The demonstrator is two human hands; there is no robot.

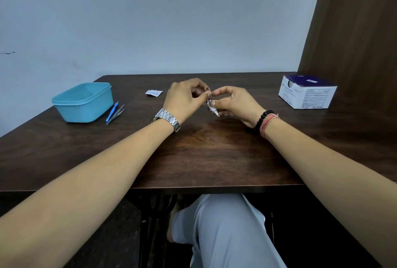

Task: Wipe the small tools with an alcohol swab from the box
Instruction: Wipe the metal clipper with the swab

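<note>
Here we are holding a small metal tool (209,102) between both hands over the table's (214,149) middle, our left hand (185,98) pinching its far end, our right hand (233,102) pinching a white swab (212,108) around its near-pointing length.

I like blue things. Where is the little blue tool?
The blue tool lies on the table's left side, between the teal tub and tweezers.

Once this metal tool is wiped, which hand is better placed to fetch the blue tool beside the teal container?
Left, probably. The left hand is nearer the blue tool, which lies on its side of the table; the right hand holds the swab and would cross over.
</note>
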